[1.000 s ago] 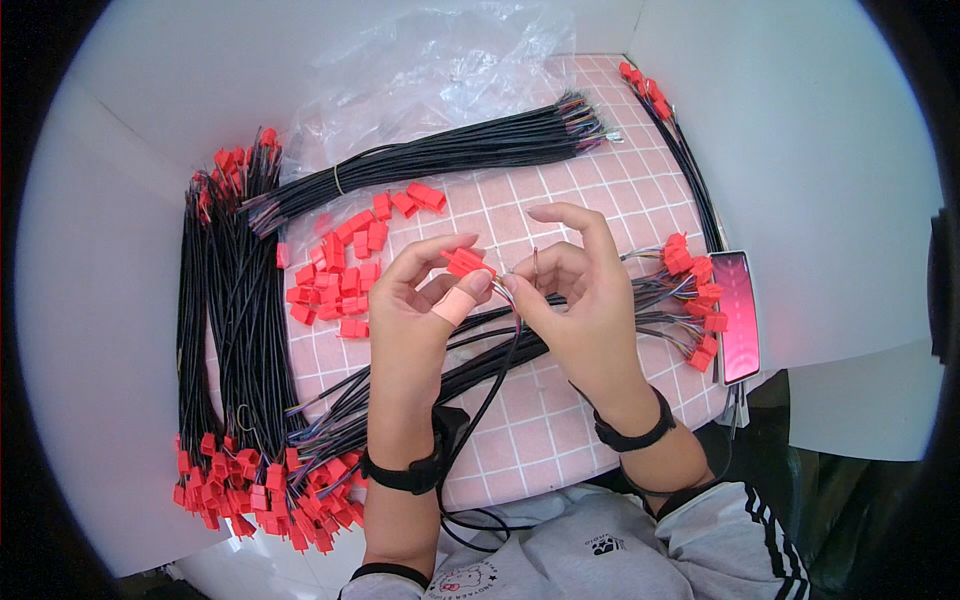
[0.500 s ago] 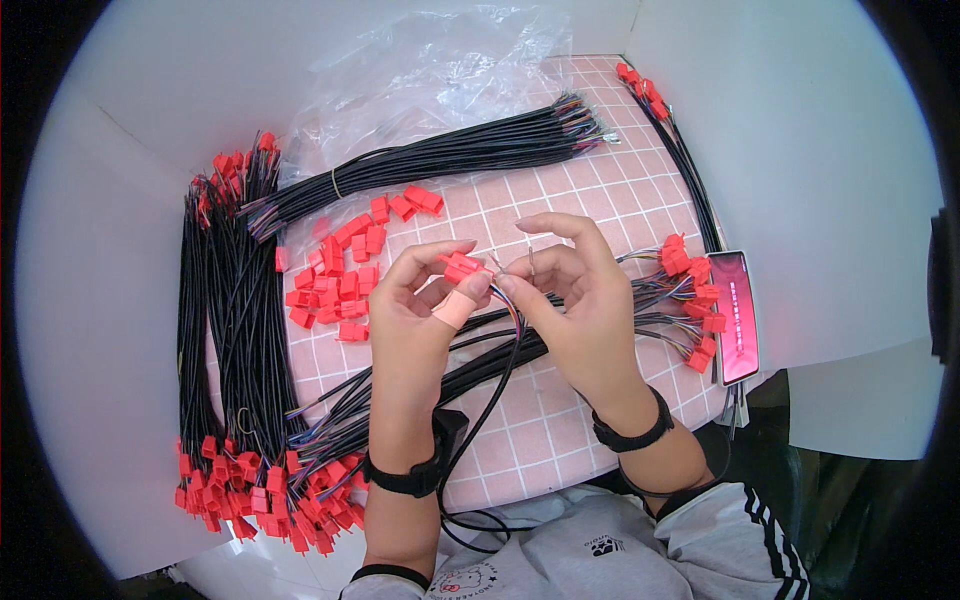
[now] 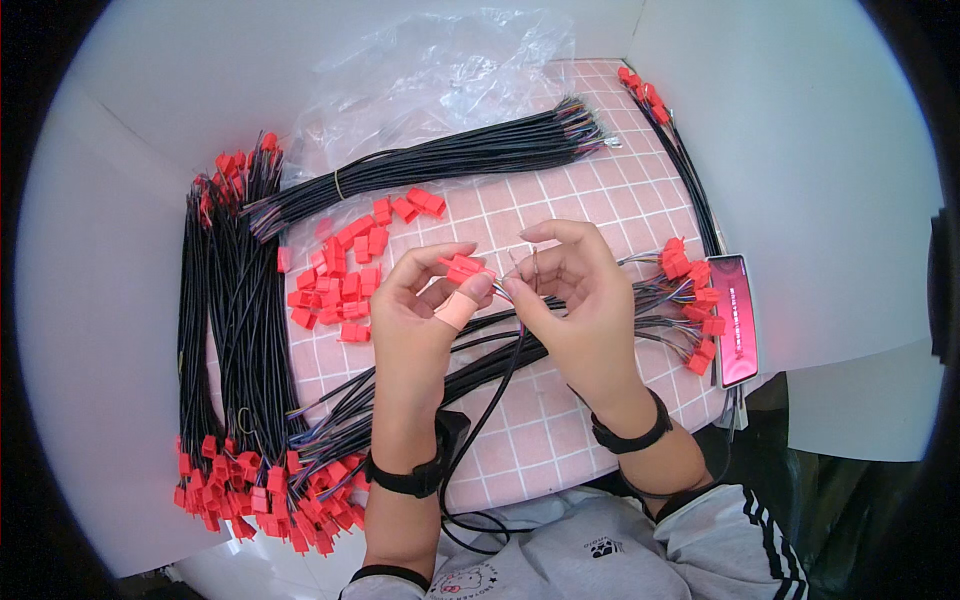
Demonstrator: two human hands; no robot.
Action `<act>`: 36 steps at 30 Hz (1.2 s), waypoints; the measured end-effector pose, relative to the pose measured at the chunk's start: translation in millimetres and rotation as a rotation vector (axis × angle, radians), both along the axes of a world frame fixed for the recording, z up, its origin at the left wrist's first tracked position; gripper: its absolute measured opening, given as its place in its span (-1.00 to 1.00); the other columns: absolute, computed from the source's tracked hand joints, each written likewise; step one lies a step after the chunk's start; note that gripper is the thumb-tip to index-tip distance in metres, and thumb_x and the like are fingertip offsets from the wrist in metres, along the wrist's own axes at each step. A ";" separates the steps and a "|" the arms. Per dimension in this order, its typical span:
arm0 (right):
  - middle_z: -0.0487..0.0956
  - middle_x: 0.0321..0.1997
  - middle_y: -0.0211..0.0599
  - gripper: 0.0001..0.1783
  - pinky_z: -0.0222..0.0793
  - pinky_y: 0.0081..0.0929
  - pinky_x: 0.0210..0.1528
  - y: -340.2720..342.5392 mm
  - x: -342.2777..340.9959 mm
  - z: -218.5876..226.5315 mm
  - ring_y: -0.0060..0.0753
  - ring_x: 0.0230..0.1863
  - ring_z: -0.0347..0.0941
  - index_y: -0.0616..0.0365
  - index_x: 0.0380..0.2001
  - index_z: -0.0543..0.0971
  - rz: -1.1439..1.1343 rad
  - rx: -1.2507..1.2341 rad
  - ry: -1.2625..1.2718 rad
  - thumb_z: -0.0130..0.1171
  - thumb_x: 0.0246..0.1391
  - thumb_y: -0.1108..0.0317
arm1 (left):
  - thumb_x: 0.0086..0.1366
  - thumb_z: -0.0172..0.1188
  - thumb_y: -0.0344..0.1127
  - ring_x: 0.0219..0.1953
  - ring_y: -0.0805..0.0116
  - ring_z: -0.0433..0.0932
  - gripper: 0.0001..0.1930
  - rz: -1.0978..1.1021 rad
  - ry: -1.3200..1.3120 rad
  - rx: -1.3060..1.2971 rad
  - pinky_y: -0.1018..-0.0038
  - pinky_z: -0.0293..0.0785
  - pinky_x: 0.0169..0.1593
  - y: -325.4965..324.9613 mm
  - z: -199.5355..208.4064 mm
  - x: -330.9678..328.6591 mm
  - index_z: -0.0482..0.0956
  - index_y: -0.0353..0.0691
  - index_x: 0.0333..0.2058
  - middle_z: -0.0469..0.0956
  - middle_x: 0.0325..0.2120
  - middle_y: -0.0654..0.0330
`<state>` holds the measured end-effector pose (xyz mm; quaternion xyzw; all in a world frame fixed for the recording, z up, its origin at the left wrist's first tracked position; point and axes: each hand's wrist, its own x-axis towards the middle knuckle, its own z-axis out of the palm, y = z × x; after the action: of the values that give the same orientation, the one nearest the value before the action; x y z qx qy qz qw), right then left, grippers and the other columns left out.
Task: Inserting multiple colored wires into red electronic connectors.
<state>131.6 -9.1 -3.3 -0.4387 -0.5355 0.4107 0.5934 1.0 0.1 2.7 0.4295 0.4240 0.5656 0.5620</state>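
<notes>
Between thumb and fingers, my left hand (image 3: 412, 315) pinches a red plastic connector housing (image 3: 461, 268). A tan strip wraps its thumb. Thin coloured wires run from a black cable (image 3: 497, 388) up to the housing, and the cable hangs down toward my lap. My right hand (image 3: 590, 305), close beside it, has its thumb and fingers closed on some of these wires (image 3: 535, 262); its index finger is raised. How many wires sit in the housing is hidden by my fingers. Loose red housings (image 3: 340, 285) lie left of my hands.
Finished-looking black cable bundles with red ends (image 3: 245, 330) hang over the left table edge. A tied cable bundle (image 3: 450, 150) rests on a clear plastic bag (image 3: 430, 70). More cables with red housings (image 3: 703, 320) lie at right, next to a phone (image 3: 735, 320). White panels surround the table (image 3: 515, 460).
My right hand has shifted slightly right and away from the housing, and wire ends now stand up between its fingers. My left hand stays nearly in place with the housing.
</notes>
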 end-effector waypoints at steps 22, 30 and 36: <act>0.48 -0.48 -0.32 -0.58 0.35 -0.66 -0.31 -4.7 -5.3 0.6 -0.62 -0.40 0.42 0.24 -0.14 0.29 0.019 0.034 -0.062 0.07 -0.14 0.67 | -0.01 0.19 -0.51 -0.39 0.49 0.48 -0.62 -0.008 0.028 0.000 0.58 0.42 -0.28 -0.1 -1.5 -2.5 0.43 -0.40 -0.15 0.52 -0.39 0.13; 0.53 -0.51 -0.22 -0.60 0.41 -0.63 -0.40 -4.0 -5.5 1.7 -0.55 -0.45 0.49 0.21 -0.15 0.33 -0.001 0.019 -0.007 0.10 -0.14 0.61 | 0.02 0.17 -0.50 -0.37 0.47 0.49 -0.63 -0.022 0.047 -0.026 0.56 0.44 -0.25 0.2 -1.0 -4.2 0.42 -0.41 -0.14 0.52 -0.39 0.12; 0.56 -0.50 -0.20 -0.61 0.38 -0.69 -0.42 -1.5 0.3 4.3 -0.61 -0.46 0.47 0.23 -0.14 0.32 0.036 -0.096 0.190 0.10 -0.11 0.58 | 0.09 0.11 -0.46 -0.27 0.38 0.50 -0.66 -0.009 -0.149 -0.056 0.51 0.47 -0.19 3.2 -1.8 -7.2 0.38 -0.38 -0.12 0.48 -0.27 0.05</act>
<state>131.9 -10.5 1.1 -0.4161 -0.4640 0.4863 0.6125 -6.1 3.2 0.9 0.3722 0.3946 0.5816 0.6062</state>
